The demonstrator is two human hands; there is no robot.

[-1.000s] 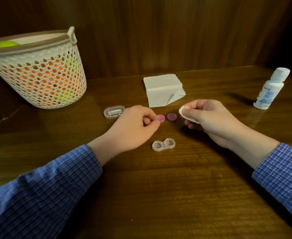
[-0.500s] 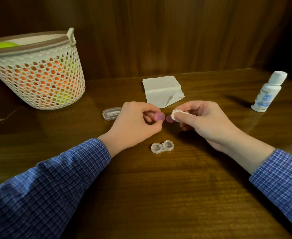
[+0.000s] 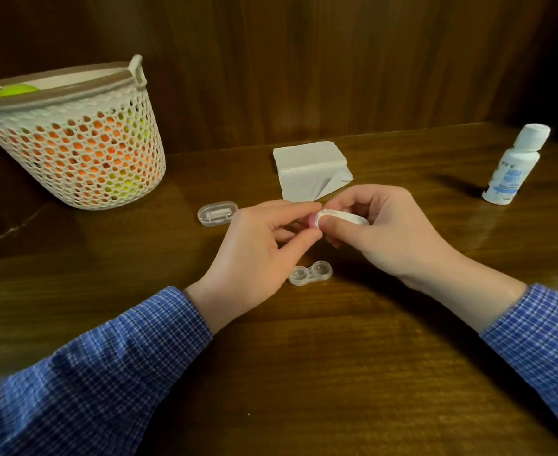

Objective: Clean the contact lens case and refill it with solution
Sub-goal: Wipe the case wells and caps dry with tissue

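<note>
Your left hand (image 3: 258,245) pinches a pink cap (image 3: 313,222) between thumb and fingertips, lifted off the table (image 3: 337,373). Your right hand (image 3: 383,232) grips a folded white wipe (image 3: 340,218) and presses its front edge right against that cap. So both hands are closed on something, and they meet just above the lens case (image 3: 310,273).

This looks like the wiping step on the cap. Keep the left pinch on the cap's rim so the inner face stays free for the wipe. Turn the cap a little with your left fingers while the wipe stays put; that should cover the whole inside, thread and all. Go light: the cap is small and smooth and could pop out of a hard squeeze.

The case itself sits open on the table just below your fingertips, between your two wrists, both wells facing up. I cannot see a second cap from here; it may be hidden behind your hands.

The solution bottle (image 3: 514,166) stands capped well off beyond your right hand, untouched. Spare tissue (image 3: 307,166) lies just past your knuckles, a small clear box (image 3: 217,213) just beyond your left hand, and a basket (image 3: 73,143) far out to that side.
</note>
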